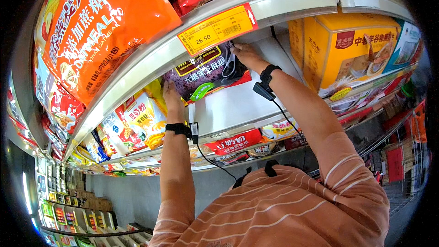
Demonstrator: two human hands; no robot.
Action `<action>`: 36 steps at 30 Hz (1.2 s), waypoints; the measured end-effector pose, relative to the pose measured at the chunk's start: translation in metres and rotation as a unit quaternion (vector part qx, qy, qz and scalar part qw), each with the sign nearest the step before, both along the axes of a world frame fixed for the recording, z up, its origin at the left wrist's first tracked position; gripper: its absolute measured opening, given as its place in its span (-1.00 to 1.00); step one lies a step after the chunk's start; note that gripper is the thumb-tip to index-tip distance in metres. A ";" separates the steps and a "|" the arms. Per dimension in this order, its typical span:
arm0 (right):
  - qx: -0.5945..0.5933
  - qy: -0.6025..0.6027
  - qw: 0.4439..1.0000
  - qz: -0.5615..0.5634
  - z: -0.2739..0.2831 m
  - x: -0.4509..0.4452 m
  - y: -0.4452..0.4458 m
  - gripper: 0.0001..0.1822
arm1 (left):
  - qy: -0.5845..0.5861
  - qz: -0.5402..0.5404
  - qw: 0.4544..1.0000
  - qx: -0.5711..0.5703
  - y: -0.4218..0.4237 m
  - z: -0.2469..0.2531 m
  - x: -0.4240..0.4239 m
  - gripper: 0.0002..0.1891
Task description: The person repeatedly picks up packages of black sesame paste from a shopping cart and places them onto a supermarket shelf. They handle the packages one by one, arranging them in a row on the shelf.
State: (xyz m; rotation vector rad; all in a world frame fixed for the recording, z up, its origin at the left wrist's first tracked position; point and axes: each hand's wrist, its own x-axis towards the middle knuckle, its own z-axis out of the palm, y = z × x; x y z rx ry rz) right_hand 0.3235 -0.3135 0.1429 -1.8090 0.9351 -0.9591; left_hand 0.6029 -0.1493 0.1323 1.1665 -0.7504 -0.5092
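Observation:
On a white metal shelf point(223, 113), under an orange price tag point(217, 29), stands a dark purple bag of black sesame powder point(205, 72). My left hand point(173, 96) is at its left side, beside a yellow and white bag of soy milk powder point(137, 120). My right hand point(248, 55) touches the dark bag's upper right edge, fingertips against it. The bag is between my two hands; its top is partly hidden by the price tag and shelf edge. Both wrists wear black straps with small devices and cables.
A large orange oatmeal bag point(109, 24) leans on the upper shelf at left. A yellow cereal box point(353, 48) stands at right. Below are more bags, among them a red one point(236, 140). A wire cart or rack point(404, 164) is at lower right, further shelving point(72, 212) at lower left.

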 end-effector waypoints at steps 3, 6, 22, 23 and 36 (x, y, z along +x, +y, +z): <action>-0.049 -0.003 0.998 -0.046 -0.020 0.001 -0.031 -0.47 | -0.021 0.001 1.000 -0.012 -0.029 -0.009 0.005 -0.62; -0.037 -0.012 0.999 -0.005 -0.031 0.004 -0.026 -0.49 | -0.204 0.005 0.979 0.019 -0.027 -0.033 0.040 -0.59; 0.052 0.022 0.998 0.012 -0.039 -0.027 -0.028 -0.63 | -0.283 0.055 0.945 0.152 -0.009 -0.071 0.000 -0.75; -0.016 0.040 0.999 0.002 -0.053 -0.050 -0.055 -0.58 | -0.299 0.042 0.946 0.121 -0.020 -0.063 -0.021 -0.77; 0.135 -0.117 0.984 -0.003 -0.051 -0.015 -0.053 -0.64 | -0.377 0.101 0.918 0.076 -0.044 -0.083 0.039 -0.71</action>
